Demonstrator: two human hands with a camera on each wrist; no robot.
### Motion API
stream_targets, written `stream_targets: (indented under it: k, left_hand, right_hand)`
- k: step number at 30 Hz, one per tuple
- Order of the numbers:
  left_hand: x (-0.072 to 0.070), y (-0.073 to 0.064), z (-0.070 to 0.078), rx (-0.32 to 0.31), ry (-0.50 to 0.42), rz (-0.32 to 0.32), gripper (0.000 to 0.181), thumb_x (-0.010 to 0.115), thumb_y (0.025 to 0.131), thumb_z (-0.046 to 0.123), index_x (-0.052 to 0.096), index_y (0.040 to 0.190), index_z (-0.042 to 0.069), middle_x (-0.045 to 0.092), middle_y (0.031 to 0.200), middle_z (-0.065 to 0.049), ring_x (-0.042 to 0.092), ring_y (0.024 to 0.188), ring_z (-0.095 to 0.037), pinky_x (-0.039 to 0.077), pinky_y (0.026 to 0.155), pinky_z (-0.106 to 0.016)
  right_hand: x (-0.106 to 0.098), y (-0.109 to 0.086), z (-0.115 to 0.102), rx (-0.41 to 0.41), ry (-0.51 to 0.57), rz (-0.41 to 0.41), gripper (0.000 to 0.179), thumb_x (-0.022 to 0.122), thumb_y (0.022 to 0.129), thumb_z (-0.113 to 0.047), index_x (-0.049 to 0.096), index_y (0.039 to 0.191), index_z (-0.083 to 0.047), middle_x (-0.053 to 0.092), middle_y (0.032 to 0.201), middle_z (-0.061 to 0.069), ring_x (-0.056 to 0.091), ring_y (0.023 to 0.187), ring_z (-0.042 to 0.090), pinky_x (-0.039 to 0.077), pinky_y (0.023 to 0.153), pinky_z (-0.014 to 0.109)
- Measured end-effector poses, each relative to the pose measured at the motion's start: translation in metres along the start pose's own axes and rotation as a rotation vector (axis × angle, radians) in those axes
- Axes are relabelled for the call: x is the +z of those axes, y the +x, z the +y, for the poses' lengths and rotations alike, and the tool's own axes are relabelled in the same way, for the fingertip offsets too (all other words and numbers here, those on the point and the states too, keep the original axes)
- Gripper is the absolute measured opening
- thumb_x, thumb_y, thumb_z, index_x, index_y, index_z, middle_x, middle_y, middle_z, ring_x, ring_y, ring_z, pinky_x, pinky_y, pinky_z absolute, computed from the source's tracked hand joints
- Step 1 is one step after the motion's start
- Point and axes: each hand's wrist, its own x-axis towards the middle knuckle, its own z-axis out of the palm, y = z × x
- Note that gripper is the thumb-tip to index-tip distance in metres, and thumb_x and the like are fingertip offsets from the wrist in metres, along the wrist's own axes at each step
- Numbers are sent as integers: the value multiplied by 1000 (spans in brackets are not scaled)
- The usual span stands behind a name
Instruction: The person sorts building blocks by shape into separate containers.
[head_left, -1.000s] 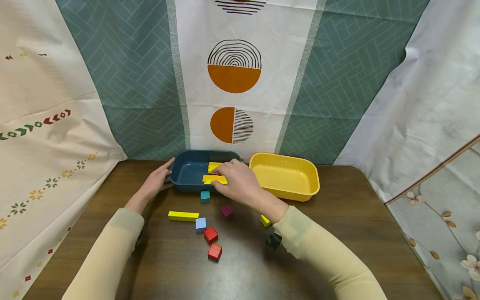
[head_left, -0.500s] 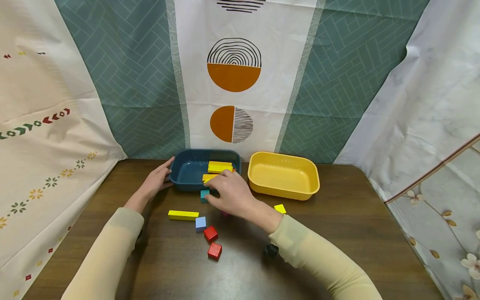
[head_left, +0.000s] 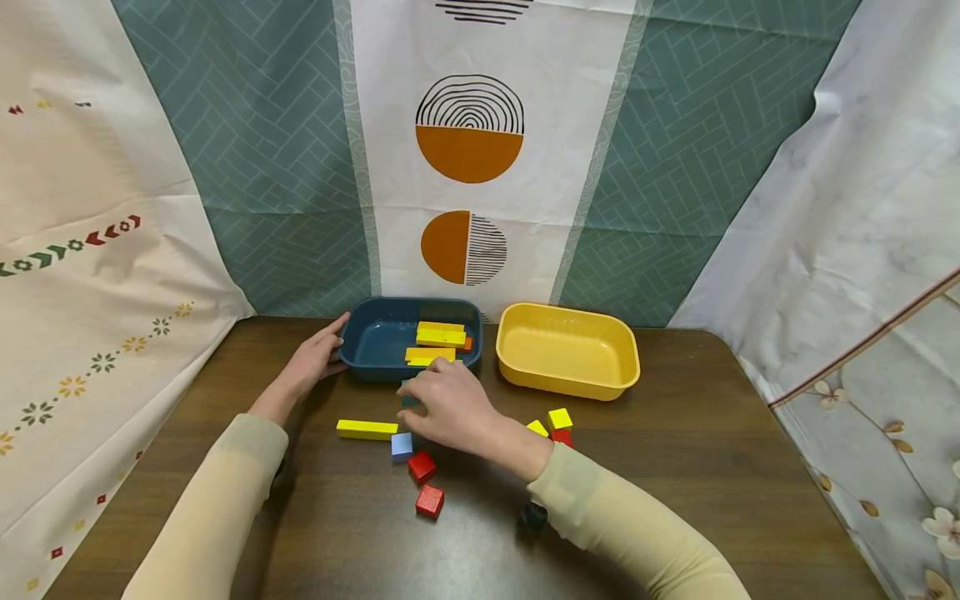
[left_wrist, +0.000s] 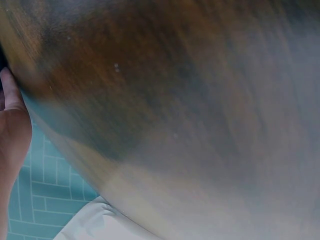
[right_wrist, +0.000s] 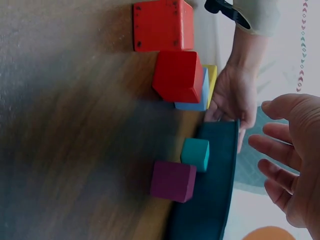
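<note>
Teal cube [right_wrist: 195, 154] sits near the right hand [head_left: 448, 407]; both hands are loose (left hand [head_left: 311, 363] touching the blue tray [head_left: 379, 338]).

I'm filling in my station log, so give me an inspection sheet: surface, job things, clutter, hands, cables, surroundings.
Surface: brown wood-grain table, light reflecting off its near part.
Job's things: blue tray with yellow bars inside; yellow tray to its right; loose on the table, one yellow bar, red cubes, yellow cubes, a light blue cube, a teal cube and a purple cube.
Clutter: nothing seen.
Left hand: fingers against the blue tray's left end.
Right hand: in front of the blue tray, fingers apart, nothing seen in its grasp.
Cables: nothing seen.
Surroundings: patterned cloths behind and on both sides.
</note>
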Motion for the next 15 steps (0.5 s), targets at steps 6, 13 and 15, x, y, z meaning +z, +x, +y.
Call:
stream_targets:
  k: [6, 13, 15]
  left_hand:
    - [0, 0, 1, -1, -5, 0, 58, 28, 109, 19, 14, 165, 27, 10, 169, -16, 41, 140, -43, 38, 109, -56]
    - [0, 2, -1, -7, -1, 1, 58, 27, 109, 19, 13, 165, 28, 8, 169, -16, 40, 141, -42, 37, 110, -57]
    - [0, 2, -1, -8, -1, 2, 58, 27, 109, 19, 13, 165, 28, 8, 169, -16, 39, 141, -43, 37, 110, -57]
  right_hand:
    - [7, 1, -7, 3, -7, -42, 35, 73, 93, -42, 77, 120, -20, 75, 109, -10, 53, 99, 14, 45, 84, 28]
    - [17, 6, -14, 10, -40, -70, 31, 73, 93, -42, 79, 116, -22, 74, 102, -12, 52, 97, 13, 42, 80, 28]
    - [19, 8, -15, 14, -46, -77, 29, 74, 92, -41, 79, 114, -22, 73, 95, -12, 52, 95, 13, 42, 79, 27]
